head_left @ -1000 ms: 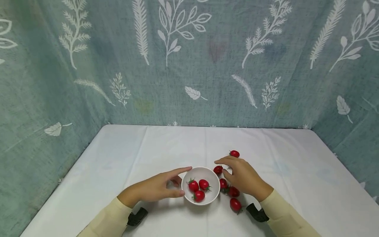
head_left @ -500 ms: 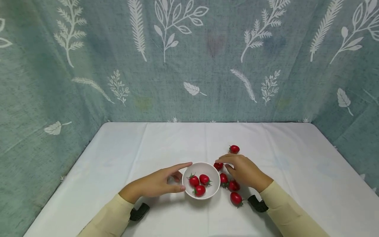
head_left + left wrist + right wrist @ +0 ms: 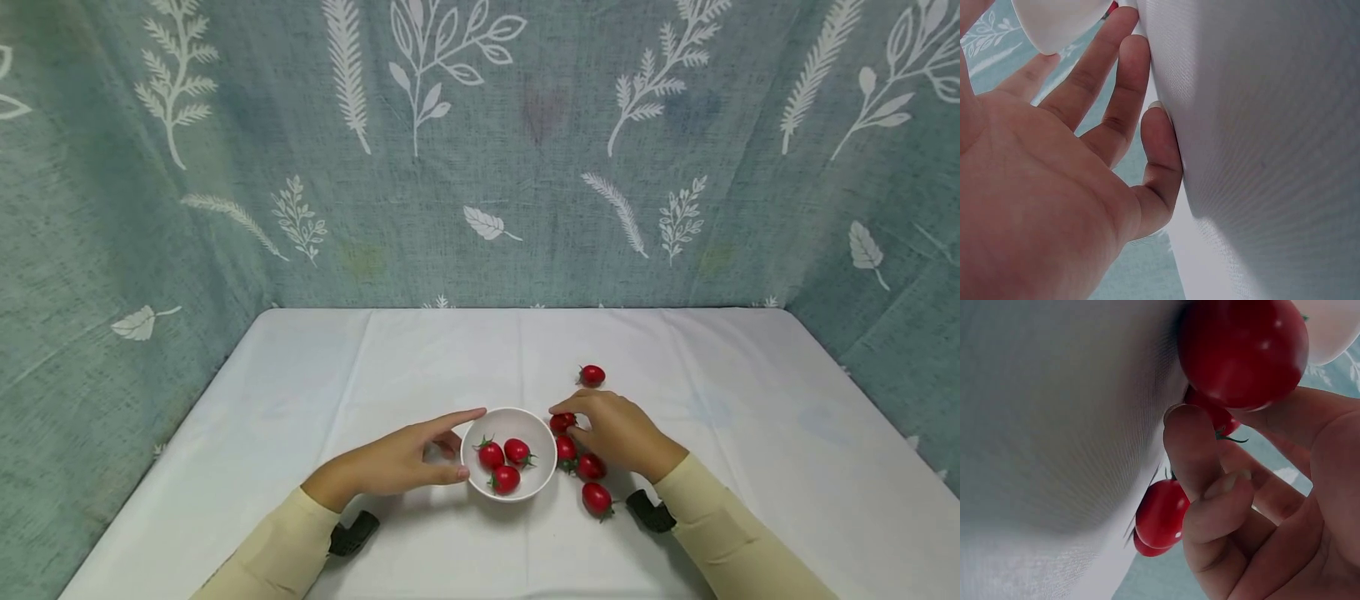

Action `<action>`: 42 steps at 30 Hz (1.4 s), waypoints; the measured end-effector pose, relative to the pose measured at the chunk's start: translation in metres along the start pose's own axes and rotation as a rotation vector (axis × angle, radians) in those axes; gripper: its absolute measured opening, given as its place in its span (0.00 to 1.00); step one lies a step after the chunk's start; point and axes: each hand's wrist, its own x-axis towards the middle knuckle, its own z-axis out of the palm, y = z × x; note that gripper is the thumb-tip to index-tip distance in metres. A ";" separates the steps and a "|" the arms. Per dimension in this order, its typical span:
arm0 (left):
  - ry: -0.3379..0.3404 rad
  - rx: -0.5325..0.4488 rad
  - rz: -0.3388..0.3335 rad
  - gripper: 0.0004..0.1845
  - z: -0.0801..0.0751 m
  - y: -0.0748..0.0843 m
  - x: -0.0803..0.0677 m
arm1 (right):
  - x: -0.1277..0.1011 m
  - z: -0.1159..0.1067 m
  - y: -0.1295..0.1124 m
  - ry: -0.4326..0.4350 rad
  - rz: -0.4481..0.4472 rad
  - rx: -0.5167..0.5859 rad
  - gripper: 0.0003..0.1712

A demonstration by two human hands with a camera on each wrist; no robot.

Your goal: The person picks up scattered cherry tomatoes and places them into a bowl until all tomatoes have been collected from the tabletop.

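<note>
A white bowl with three red cherry tomatoes in it stands mid-table in the head view. My left hand holds the bowl's left side, thumb at the near rim and index finger at the far rim. In the left wrist view its lower fingers rest near the cloth, under the bowl's wall. Right of the bowl, my right hand pinches a cherry tomato between thumb and fingers, low over the table. That tomato is partly hidden by the fingers in the right wrist view.
Beside the right hand lie more cherry tomatoes: one against the bowl, one under the palm, one nearer me and one farther back. White cloth covers the table. A green leaf-patterned curtain hangs behind.
My right hand has closed its thumb and fingers on the tomato beside the bowl and shifted it slightly right. The left hand stays at the bowl. The head view tilted slightly.
</note>
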 end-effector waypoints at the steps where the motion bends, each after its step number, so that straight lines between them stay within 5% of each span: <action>1: 0.001 -0.001 -0.001 0.40 0.000 0.000 0.001 | 0.000 -0.001 0.000 -0.002 0.004 -0.001 0.19; 20: -0.002 0.004 0.008 0.40 -0.001 0.001 -0.001 | -0.001 -0.002 -0.001 0.019 0.031 -0.027 0.18; 42: 0.003 0.010 0.008 0.40 0.000 0.002 0.000 | -0.013 -0.029 -0.023 0.195 -0.080 -0.024 0.21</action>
